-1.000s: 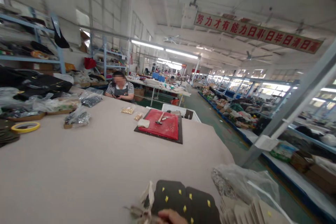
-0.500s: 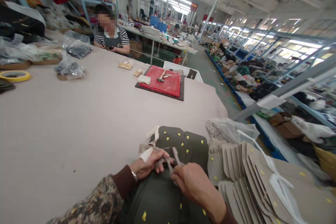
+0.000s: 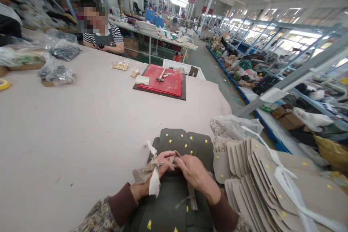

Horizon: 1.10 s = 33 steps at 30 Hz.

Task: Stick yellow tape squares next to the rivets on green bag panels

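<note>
A stack of dark green panels (image 3: 160,206) with small yellow marks lies before me. A greyish-beige fabric strip (image 3: 193,197) crosses its middle, one end dangling below my right hand. My left hand (image 3: 163,162) pinches the strip over the stack, with a beige scrap end (image 3: 140,175) and torn white fabric (image 3: 154,183) hanging about its wrist. Close against it, my right hand (image 3: 193,173) is closed on the same strip, thumb and fingers together. How the strip loops between the fingers is partly hidden.
Beige panels (image 3: 255,174), tied with a white strip (image 3: 284,172), stand right of the green stack behind a clear plastic bag (image 3: 241,125). Farther off are a red board (image 3: 171,88) with a hammer (image 3: 161,76), bagged gold pieces (image 3: 120,66), and a seated person (image 3: 108,38).
My right hand has come in to meet my left, and the strip end that stuck up now hangs down. The camera view has shifted slightly right.
</note>
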Each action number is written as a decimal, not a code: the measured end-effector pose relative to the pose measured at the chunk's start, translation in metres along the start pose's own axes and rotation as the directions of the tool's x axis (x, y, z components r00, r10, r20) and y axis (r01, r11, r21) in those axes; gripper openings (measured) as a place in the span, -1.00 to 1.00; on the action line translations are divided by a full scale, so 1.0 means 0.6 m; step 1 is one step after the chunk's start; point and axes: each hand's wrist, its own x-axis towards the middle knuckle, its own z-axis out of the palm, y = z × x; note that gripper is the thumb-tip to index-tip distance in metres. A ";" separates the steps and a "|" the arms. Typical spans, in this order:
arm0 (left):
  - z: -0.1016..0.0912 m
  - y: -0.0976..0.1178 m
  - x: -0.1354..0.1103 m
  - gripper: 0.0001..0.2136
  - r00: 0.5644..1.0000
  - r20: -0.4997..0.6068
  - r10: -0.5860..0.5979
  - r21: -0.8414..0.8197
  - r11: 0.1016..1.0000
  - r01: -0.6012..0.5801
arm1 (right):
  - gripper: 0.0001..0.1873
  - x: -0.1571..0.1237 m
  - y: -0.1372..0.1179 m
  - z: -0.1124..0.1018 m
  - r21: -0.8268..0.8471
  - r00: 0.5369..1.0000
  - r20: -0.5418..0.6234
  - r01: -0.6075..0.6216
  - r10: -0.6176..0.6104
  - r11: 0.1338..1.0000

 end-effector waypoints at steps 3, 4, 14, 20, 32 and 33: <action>0.004 0.009 -0.005 -0.50 0.999 0.006 0.048 0.037 0.998 -0.048 | -0.42 0.011 -0.012 0.030 0.441 0.992 0.126 -0.048 -0.009 0.896; 0.004 0.012 -0.006 -0.51 0.999 0.017 0.051 0.054 0.997 -0.052 | -0.42 0.015 -0.015 0.039 0.604 0.989 0.149 -0.106 0.019 0.790; -0.010 -0.038 -0.016 -0.50 0.994 -0.101 0.029 0.136 0.991 -0.015 | -0.60 0.032 0.018 0.050 1.000 0.909 -0.012 0.012 0.417 0.003; -0.031 -0.090 -0.049 -0.56 0.984 -0.158 -0.080 0.056 0.994 0.090 | -0.55 -0.001 0.077 0.068 0.989 0.852 -0.081 0.006 0.517 0.145; -0.038 -0.064 -0.041 -0.50 0.991 -0.125 -0.042 0.105 0.993 0.055 | -0.70 -0.009 0.000 -0.015 0.972 0.941 -0.128 0.057 0.313 0.227; -0.037 -0.057 -0.037 -0.50 0.994 -0.101 -0.039 0.059 0.997 0.046 | -0.70 -0.011 -0.018 -0.019 0.957 0.952 -0.150 0.072 0.266 0.282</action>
